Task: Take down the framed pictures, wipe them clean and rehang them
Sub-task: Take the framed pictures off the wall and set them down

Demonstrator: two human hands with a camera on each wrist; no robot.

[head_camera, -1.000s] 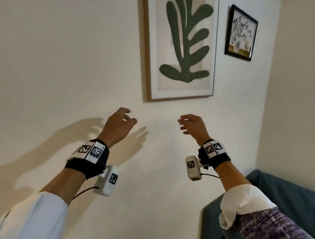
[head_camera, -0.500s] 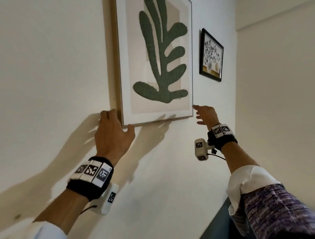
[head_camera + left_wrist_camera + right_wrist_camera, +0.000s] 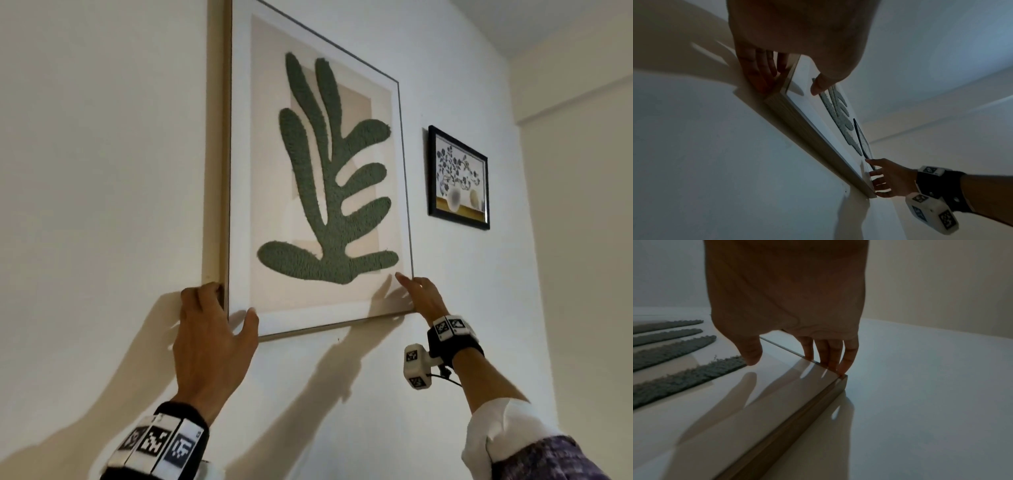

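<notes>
Now leaf picture [image 3: 318,192] directly above both hands, long axis vertical; left hand [image 3: 212,339] grips lower-left corner, right hand [image 3: 419,294] pinches lower-right corner.

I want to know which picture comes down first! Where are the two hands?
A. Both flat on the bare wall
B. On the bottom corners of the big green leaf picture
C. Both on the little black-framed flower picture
B: the left hand holds the bottom left corner of the big green leaf picture, the right hand the bottom right.
</notes>
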